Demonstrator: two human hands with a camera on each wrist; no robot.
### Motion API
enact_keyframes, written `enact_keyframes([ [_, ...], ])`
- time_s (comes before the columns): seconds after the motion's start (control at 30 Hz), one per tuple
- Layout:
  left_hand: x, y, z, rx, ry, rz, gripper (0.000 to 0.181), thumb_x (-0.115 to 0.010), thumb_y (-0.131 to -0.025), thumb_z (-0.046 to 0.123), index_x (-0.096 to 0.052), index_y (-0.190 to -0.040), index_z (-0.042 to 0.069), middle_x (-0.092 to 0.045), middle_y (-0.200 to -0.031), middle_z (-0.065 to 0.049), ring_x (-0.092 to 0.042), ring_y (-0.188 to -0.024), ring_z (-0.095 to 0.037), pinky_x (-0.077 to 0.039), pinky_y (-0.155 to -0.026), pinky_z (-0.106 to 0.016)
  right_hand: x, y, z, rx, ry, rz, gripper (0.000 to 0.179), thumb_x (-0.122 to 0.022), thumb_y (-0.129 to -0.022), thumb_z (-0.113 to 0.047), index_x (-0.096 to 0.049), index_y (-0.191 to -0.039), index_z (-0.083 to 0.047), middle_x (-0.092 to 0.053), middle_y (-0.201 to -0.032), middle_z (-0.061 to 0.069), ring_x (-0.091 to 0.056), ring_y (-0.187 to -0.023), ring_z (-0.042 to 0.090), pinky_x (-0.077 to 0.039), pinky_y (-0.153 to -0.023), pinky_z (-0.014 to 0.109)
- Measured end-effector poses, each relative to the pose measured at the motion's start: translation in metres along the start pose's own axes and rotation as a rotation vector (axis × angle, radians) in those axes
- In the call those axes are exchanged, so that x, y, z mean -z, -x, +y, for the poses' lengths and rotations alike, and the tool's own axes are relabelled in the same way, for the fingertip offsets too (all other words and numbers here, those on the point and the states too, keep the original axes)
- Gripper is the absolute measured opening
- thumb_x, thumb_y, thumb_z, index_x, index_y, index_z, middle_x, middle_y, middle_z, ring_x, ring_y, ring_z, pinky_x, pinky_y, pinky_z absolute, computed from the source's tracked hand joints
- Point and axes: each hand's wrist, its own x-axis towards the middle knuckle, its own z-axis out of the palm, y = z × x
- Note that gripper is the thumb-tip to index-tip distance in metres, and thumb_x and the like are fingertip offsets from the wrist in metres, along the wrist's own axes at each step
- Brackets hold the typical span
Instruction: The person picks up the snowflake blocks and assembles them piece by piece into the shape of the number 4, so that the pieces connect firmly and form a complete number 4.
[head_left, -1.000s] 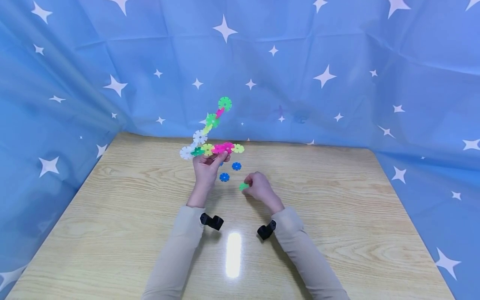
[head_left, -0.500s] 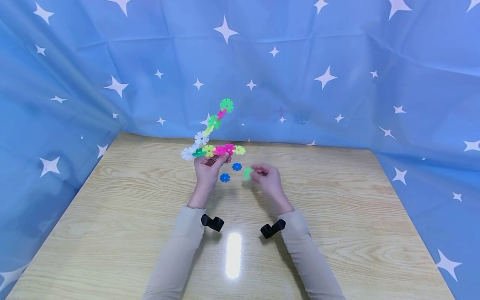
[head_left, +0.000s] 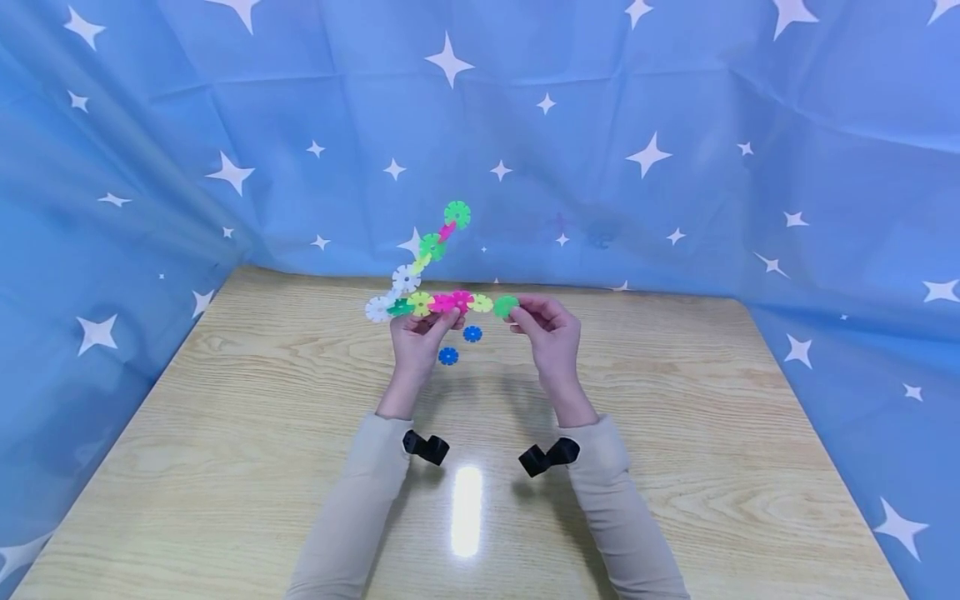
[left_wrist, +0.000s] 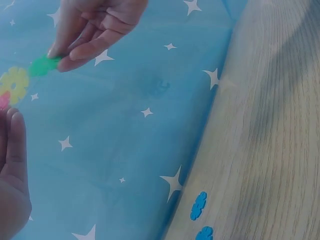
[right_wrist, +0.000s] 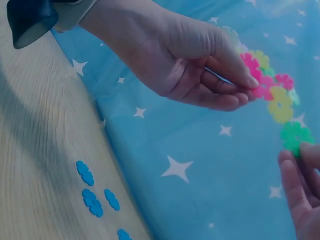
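Note:
My left hand [head_left: 417,342] pinches a V-shaped chain of notched plastic snowflake discs by a pink disc [head_left: 459,302] in its lower arm. That arm runs from a white disc [head_left: 377,309] at the left corner to a yellow disc [head_left: 481,303] at the right end. The other arm rises to a green disc [head_left: 457,214] at the top. Between thumb and fingers, my right hand [head_left: 555,337] pinches a loose green disc [right_wrist: 296,138], its edge right beside the yellow end disc [right_wrist: 280,104]. Both hands are raised above the table.
Several blue snowflake discs [right_wrist: 92,202] lie on the wooden table [head_left: 675,467] below the hands; the head view shows only part of them. A blue curtain [head_left: 570,150] with white stars stands along the back and sides. Black wrist cameras [head_left: 426,447] sit on both cuffs.
My right hand has lifted the green disc from low over the table, up and away from me, to the chain's yellow end. The left hand and chain have barely moved.

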Motion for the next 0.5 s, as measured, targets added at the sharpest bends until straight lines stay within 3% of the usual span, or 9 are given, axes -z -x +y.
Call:
enact_keyframes([
  [0.33,0.003,0.001,0.000,0.003,-0.024,-0.028,0.028,-0.062,-0.086,-0.007,-0.072,-0.083,0.019,-0.071,-0.073,0.005,-0.067,-0.065,-0.008,-0.058,-0.075,-0.026,-0.001,-0.004,-0.008,0.048,0.114,-0.057,0.016,-0.065,-0.083,0.007,-0.062,-0.094,0.018,-0.069,-0.076,-0.004,-0.064,-0.064,0.007,-0.057,-0.060,0.021],
  [0.5,0.002,0.002,0.001,0.012,-0.027,-0.046,0.030,-0.061,-0.086,-0.007,-0.072,-0.082,0.021,-0.071,-0.073,0.006,-0.067,-0.066,-0.007,-0.058,-0.073,-0.023,0.001,-0.006,-0.011,0.088,0.171,-0.073,0.011,-0.067,-0.080,0.010,-0.065,-0.090,0.016,-0.070,-0.078,0.003,-0.063,-0.061,0.007,-0.057,-0.060,0.021],
])
